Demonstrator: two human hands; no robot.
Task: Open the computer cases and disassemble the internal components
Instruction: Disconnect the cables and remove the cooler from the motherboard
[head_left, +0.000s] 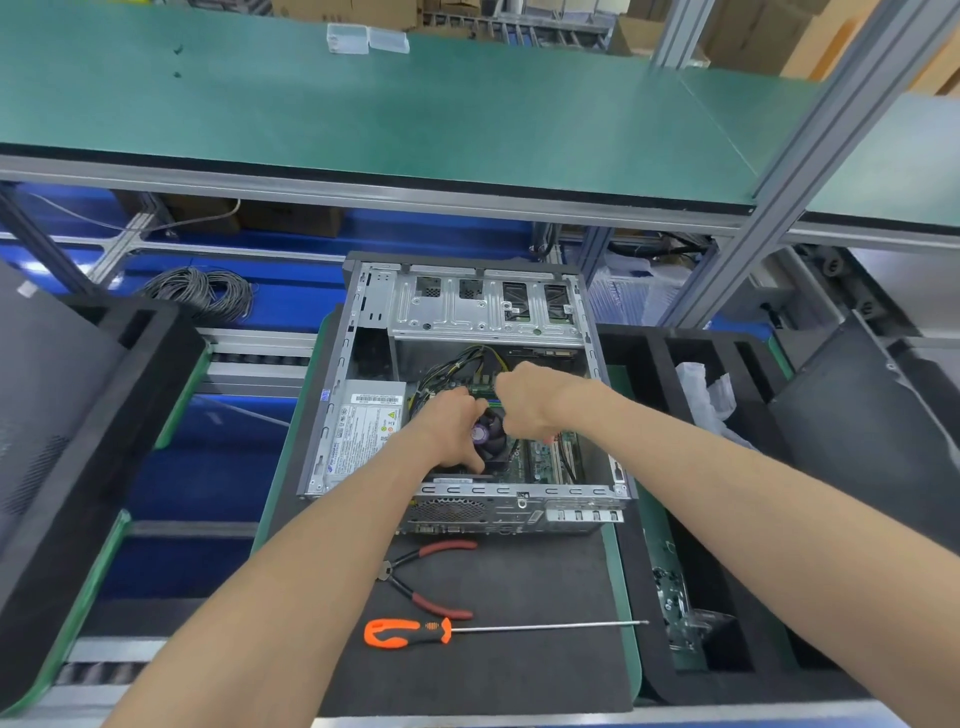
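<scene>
An open computer case (332, 431) lies on its side on a dark mat, its inside facing up. Inside are a silver power supply (363, 431), a drive cage (483, 306), a green motherboard (545, 460) and a black CPU cooler fan (491, 434) with a purple hub. My left hand (449, 431) curls round the left side of the fan. My right hand (530, 402) grips the fan's right side from above, fingers curled down. A bundle of black and yellow cables (457, 364) runs behind both hands.
Red-handled pliers (431, 577) and an orange-handled screwdriver (415, 631) lie on the mat (519, 675) in front of the case. Black foam trays (649, 519) with parts stand at the right, a dark case panel (47, 395) at the left. A green shelf (363, 114) hangs above.
</scene>
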